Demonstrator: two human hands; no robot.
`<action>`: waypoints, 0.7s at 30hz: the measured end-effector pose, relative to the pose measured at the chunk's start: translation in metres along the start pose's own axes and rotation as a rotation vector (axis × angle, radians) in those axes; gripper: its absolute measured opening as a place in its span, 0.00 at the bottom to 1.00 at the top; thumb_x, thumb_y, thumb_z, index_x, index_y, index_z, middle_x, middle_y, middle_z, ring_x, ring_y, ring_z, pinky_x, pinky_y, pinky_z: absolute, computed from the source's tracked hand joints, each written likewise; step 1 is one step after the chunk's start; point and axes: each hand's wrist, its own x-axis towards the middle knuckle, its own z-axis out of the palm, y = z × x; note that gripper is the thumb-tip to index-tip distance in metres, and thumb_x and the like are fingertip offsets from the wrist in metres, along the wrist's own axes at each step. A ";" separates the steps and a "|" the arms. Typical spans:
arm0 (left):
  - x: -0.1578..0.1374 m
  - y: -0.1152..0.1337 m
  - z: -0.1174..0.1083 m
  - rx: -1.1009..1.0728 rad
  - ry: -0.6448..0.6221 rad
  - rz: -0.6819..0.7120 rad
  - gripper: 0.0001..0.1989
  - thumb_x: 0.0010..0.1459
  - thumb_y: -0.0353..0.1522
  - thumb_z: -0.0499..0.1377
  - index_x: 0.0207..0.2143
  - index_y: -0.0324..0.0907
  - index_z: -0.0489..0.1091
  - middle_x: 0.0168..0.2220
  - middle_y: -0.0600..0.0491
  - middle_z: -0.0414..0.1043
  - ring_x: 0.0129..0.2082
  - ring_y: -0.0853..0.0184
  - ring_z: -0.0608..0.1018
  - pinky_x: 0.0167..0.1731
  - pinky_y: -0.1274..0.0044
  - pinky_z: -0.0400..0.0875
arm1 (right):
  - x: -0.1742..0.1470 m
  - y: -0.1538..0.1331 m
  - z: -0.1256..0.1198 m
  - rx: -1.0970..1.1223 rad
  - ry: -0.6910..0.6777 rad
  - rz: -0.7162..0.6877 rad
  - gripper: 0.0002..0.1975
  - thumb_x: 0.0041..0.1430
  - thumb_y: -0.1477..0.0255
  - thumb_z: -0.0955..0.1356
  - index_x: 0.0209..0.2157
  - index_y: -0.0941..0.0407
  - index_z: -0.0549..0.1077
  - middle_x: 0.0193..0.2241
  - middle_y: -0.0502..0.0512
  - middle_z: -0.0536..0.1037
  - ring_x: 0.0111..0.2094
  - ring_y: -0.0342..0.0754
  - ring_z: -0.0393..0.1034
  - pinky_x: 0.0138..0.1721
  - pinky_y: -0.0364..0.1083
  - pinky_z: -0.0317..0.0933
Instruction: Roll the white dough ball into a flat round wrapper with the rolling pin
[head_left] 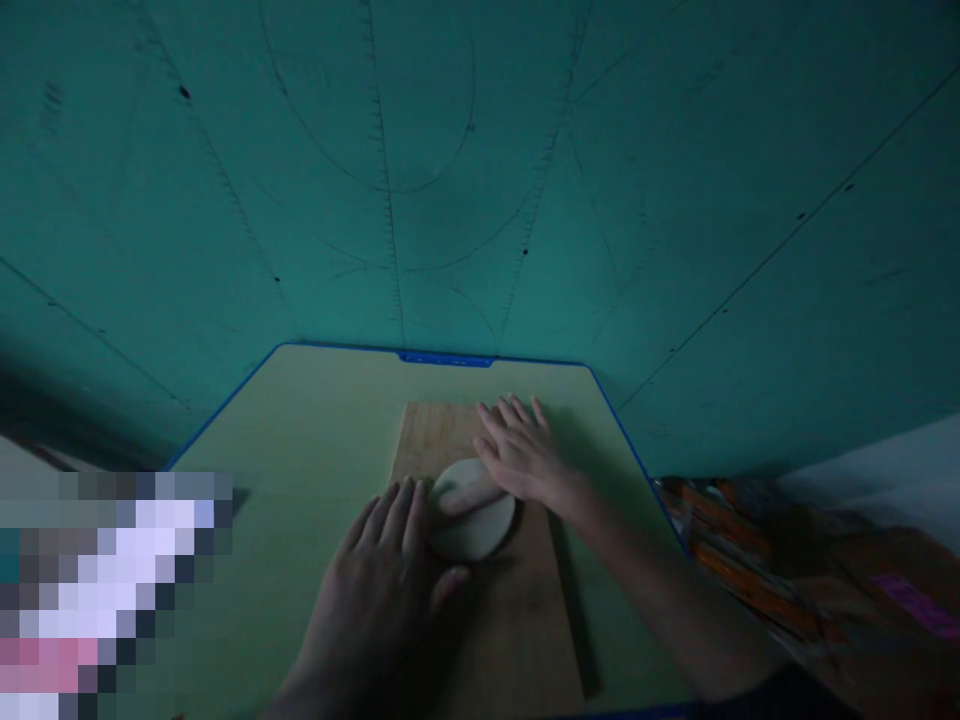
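A pale, round, flat disc that looks like rolled dough [480, 535] lies on a wooden board [495, 610]. Across the disc runs a short, smooth rod resembling a rolling pin [472, 495], blurred in the dim light. My right hand [521, 450] rests over the rod's far right end, palm down with fingers stretched forward. At the disc's left edge is my left hand [386, 555], flat, fingers extended and thumb apart. It sits by the rod's left end; whether the palm touches the rod I cannot tell.
The board lies on a light table [300, 440] with a blue rim, against a green wall [465, 220] marked with dark lines. A pixelated patch [112, 590] covers something at the left. Orange packages [720, 540] and a cardboard box [892, 580] stand beyond the right edge.
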 end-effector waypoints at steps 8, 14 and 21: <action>-0.008 0.005 -0.003 -0.033 0.058 0.009 0.38 0.68 0.47 0.44 0.67 0.25 0.50 0.54 0.30 0.74 0.52 0.48 0.78 0.48 0.62 0.74 | 0.005 -0.004 -0.001 -0.008 -0.008 -0.033 0.29 0.70 0.63 0.58 0.69 0.59 0.58 0.68 0.66 0.58 0.70 0.61 0.46 0.69 0.63 0.34; -0.013 0.011 -0.014 -0.042 0.030 0.072 0.40 0.65 0.49 0.48 0.67 0.27 0.53 0.59 0.31 0.70 0.56 0.48 0.75 0.50 0.63 0.74 | 0.003 -0.004 0.001 -0.014 -0.015 -0.052 0.29 0.70 0.64 0.57 0.68 0.59 0.60 0.69 0.67 0.57 0.70 0.62 0.46 0.69 0.64 0.35; -0.020 0.011 -0.013 -0.001 0.038 0.104 0.30 0.64 0.34 0.47 0.65 0.26 0.56 0.57 0.33 0.72 0.55 0.51 0.77 0.48 0.66 0.76 | 0.010 -0.004 0.003 -0.034 -0.009 -0.125 0.29 0.69 0.65 0.58 0.69 0.57 0.58 0.69 0.63 0.56 0.71 0.58 0.45 0.70 0.61 0.34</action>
